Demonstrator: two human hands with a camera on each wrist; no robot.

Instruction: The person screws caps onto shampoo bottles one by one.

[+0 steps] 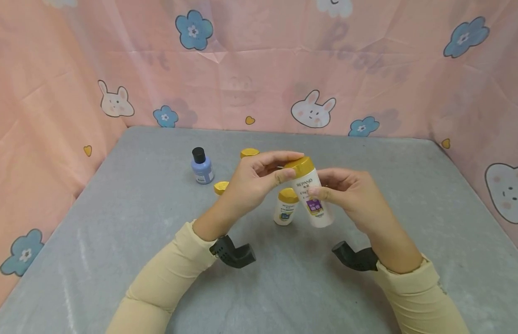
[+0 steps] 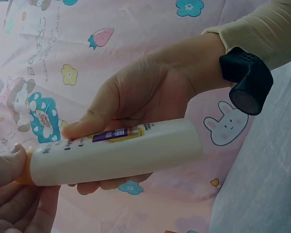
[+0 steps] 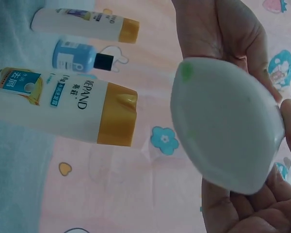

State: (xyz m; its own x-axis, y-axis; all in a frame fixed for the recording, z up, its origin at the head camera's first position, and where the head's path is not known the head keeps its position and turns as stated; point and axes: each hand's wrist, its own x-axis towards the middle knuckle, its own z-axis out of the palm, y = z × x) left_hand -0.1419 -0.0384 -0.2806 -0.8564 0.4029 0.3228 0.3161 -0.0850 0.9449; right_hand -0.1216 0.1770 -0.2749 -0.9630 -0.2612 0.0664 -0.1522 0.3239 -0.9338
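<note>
My left hand (image 1: 252, 181) pinches the gold cap of a white shampoo bottle (image 1: 316, 214) between thumb and fingers. Around the bottle's body, my right hand (image 1: 351, 192) has its thumb on the front label and its fingers behind. The bottle is tilted and held above the table; its label has a purple patch. In the left wrist view the bottle (image 2: 150, 153) lies nearly level between both hands. Its white base (image 3: 228, 126) faces the right wrist camera. Just behind it stands a smaller-looking shampoo bottle (image 1: 283, 214) with a gold cap and blue-patched label.
Farther left on the grey table (image 1: 129, 222) stands a blue bottle (image 1: 202, 170) with a black cap. Two more gold caps, one at the back (image 1: 249, 152) and one nearer (image 1: 221, 187), show past my left arm. A pink printed curtain (image 1: 250, 69) encloses the table.
</note>
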